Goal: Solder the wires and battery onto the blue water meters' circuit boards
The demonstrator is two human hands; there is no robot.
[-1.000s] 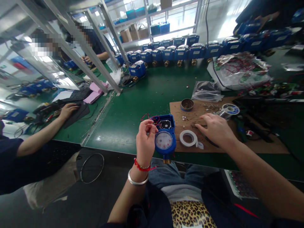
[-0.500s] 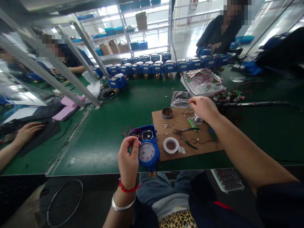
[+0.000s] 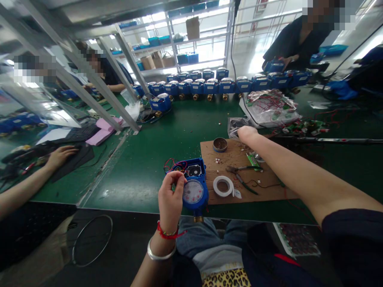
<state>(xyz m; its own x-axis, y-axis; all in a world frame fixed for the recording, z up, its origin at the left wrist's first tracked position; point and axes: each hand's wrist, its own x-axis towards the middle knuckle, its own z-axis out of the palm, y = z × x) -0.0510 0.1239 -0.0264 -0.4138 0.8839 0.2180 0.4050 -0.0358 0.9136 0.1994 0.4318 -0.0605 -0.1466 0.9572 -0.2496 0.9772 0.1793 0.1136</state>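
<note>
A blue water meter (image 3: 204,195) lies at the table's front edge, its dial up and its box section uncovered, with red and dark wires (image 3: 172,162) spilling from that box. Beside the dial, my left hand (image 3: 171,195) is closed, thumb and forefinger pinched together; what they hold is too small to make out. My right arm stretches across the cardboard sheet (image 3: 206,153). At its far end my right hand (image 3: 247,134) is at a clear plastic bag (image 3: 233,124), its fingers hidden from view.
On the cardboard are a white tape roll (image 3: 216,186), pliers (image 3: 244,184), a round tin (image 3: 220,149) and a green-and-white piece (image 3: 253,160). Behind lie a bundle of wired parts (image 3: 269,103) and rows of blue meters (image 3: 211,86). A co-worker's hand (image 3: 61,156) rests at left.
My right hand has reached farther forward, from above the bag's near edge onto the bag, and its fingers have gone out of sight. My left hand keeps its pinch by the meter. The view has shifted.
</note>
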